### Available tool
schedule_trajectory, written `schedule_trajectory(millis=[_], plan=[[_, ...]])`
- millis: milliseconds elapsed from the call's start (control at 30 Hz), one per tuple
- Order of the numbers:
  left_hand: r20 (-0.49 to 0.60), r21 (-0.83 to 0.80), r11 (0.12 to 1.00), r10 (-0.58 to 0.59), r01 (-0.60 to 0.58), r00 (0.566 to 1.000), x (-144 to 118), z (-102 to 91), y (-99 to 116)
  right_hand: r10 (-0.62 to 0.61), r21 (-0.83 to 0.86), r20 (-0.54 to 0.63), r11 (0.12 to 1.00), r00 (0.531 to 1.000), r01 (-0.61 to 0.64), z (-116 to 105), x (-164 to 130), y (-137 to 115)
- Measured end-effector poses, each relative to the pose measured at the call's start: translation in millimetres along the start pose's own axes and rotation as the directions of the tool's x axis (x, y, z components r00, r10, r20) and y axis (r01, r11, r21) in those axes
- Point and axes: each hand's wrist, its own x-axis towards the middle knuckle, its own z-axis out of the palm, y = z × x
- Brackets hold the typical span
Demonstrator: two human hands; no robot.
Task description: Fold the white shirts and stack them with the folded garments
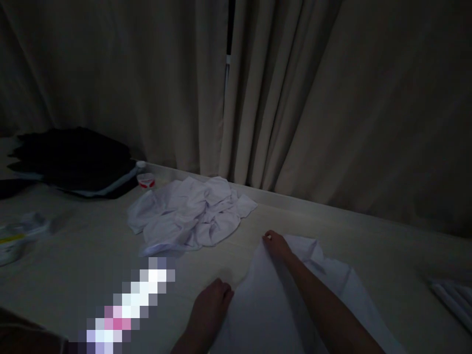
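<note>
Two bare hands work low in the dim room, both on a pale white cloth garment (280, 300) spread flat on the light-coloured surface (368, 231) right in front of the person. The left hand (212, 302) rests at the garment's near left edge, its fingers curled over the fabric; whether its grip actually pinches the cloth I cannot tell in this light. The right hand (275, 244) reaches further out, its forearm lying across the cloth, and its grip nips the far corner of the garment between the fingertips. Just beyond, toward the middle of the surface, a crumpled heap of white clothing (191, 214) lies apart from the flat piece. Behind it, near the surface's far edge, stands a small white tub with a red band (145, 179), just beside a folded pile of dark fabric (73, 162). A pale packet with a yellow patch (14, 238) sits at the far left. Beige curtains (295, 98) hang in folds behind it all.
</note>
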Motion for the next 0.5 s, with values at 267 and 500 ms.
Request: schedule_trajectory(millis=[267,500], plan=[[0.009,0.094,0.995,0.015,-0.015,1.000,2,2.8,-5,-0.110,-0.027,0.026,0.993,0.994,0.111,25,18,8],[-0.051,0.255,0.967,0.032,-0.018,0.998,1,4.6,0,-0.223,-0.137,-0.026,0.966,0.974,0.218,20,9,7]])
